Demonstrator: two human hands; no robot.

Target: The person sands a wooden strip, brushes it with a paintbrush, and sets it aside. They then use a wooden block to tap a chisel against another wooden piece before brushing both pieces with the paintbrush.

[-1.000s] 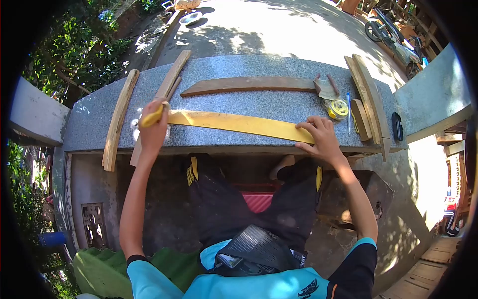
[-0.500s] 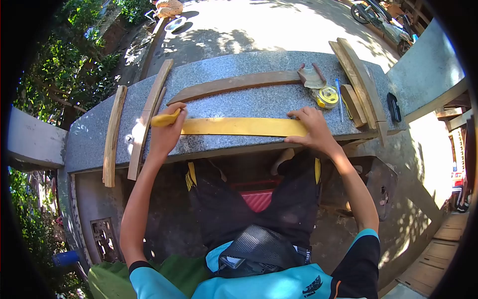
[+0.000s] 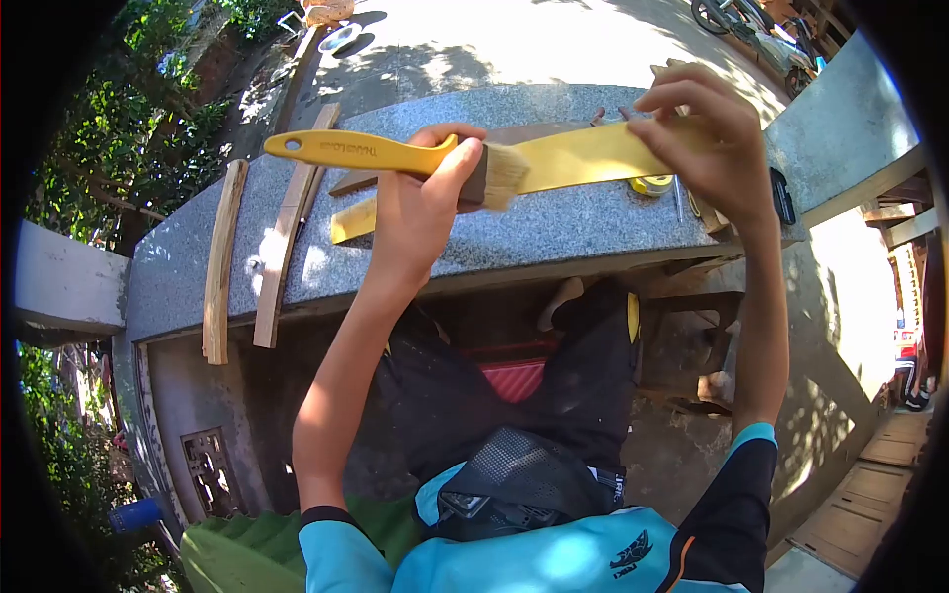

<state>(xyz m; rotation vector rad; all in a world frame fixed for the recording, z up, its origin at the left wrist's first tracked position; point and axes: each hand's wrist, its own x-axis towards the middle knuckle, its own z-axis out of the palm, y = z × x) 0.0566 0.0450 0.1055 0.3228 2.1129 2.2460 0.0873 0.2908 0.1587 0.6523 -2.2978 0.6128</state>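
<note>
My left hand [image 3: 420,198] is closed around a yellow-handled paintbrush [image 3: 361,151]. Its pale bristles point right and overlap a long, flat yellow strip [image 3: 593,156] in this view. At the strip's right end, my right hand [image 3: 707,138] grips it between thumb and fingers, with that end raised above the granite bench [image 3: 554,229]. The left end lies low, near the bench top, and the middle is partly hidden behind my left hand and the brush. Behind the strip shows a brown wooden board [image 3: 539,131], mostly covered.
Two narrow wooden pieces [image 3: 225,262] [image 3: 294,227] lie across the bench's left side. Partly hidden by my right hand are a yellow tape measure [image 3: 651,186] and a blue pen [image 3: 678,198]. A black object [image 3: 782,198] sits at the right edge.
The right hand has lifted the yellow strip's right end off the bench. My left hand has moved right and up, turning the brush so its bristles are over the strip.
</note>
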